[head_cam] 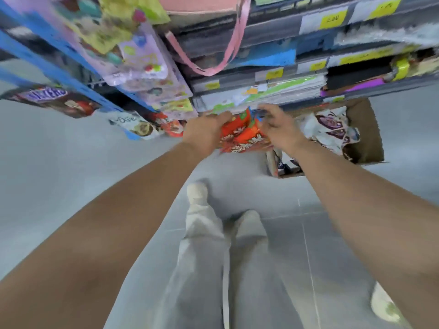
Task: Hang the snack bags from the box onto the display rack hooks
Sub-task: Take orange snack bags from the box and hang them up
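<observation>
Currently the left hand (209,132) grasps a small bunch of orange-red crinkly film snack bags (240,137), fingers curled over the top-left edge. Right hand (281,129) is at 3 o'clock of the bunch, fingers blurred against its right edge; cannot tell if it pinches or only touches. Bunch is held in the air above the grey tiled floor (71,162), in front of the lowest grey store shelves (261,91). Brown cardboard box (365,136) sits at 3 o'clock of the hands, with white-and-purple packets (332,129) inside. Blue display rack (14,47) with hanging packs runs off toward 10 o'clock; hooks too blurred to make out. Handling, judged: bags look light, soft, air-puffed, with slick film, so they likely slide on each other and crumple if squeezed. Contents probably crushable. Best hold is the flat sealed top strip, where a hang hole would be, one bag at a time, pinch not fist.
</observation>
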{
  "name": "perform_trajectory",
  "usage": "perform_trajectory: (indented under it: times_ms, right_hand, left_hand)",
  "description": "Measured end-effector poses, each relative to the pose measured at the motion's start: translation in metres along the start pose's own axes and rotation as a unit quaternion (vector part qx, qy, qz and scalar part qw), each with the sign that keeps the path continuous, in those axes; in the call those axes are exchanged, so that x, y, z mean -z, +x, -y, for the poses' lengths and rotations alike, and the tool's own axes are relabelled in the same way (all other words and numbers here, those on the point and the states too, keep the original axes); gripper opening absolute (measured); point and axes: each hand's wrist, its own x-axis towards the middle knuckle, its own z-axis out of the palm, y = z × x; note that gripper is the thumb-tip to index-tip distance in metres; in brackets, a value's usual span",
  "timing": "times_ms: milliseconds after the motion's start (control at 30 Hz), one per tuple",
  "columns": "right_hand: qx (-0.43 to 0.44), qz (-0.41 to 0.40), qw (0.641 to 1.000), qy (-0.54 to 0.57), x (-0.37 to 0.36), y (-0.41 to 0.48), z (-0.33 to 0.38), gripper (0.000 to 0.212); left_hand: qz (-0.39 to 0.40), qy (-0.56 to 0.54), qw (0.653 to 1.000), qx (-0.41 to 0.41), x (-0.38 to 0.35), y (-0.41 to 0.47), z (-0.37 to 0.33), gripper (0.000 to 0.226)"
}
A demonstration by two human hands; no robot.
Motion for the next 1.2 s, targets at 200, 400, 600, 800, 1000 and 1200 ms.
perform_trajectory:
  times_ms: [200, 400, 600, 800, 1000, 1200]
  right_hand:
    - [-0.017, 0.101, 0.991, -0.088, -0.08, 0.003, 0.027, 0.017]
    - [-0.044, 0.063, 0.995, -0.068, -0.177, 0.019, 0.022, 0.022]
    - [-0.053, -0.061, 0.996, -0.032, -0.258, 0.034, 0.019, 0.032]
    - [-0.043, -0.138, 0.989, -0.009, -0.309, 0.064, 0.015, 0.037]
    - [0.013, -0.175, 0.984, -0.009, -0.346, 0.117, -0.013, 0.025]
    - [0.082, -0.22, 0.971, -0.047, -0.362, 0.172, -0.044, 0.02]
  left_hand:
    - [-0.011, -0.017, 0.999, 0.027, -0.011, -0.046, 0.073, 0.033]
    - [-0.096, -0.292, 0.926, 0.22, -0.044, -0.062, 0.15, 0.018]
    - [-0.092, -0.474, 0.818, 0.314, -0.071, -0.057, 0.218, 0.008]
    - [-0.117, -0.464, 0.818, 0.318, -0.091, -0.032, 0.261, 0.007]
    - [-0.178, -0.46, 0.827, 0.269, -0.139, 0.012, 0.301, 0.008]
    - [-0.271, -0.375, 0.872, 0.158, -0.173, 0.066, 0.322, 0.031]
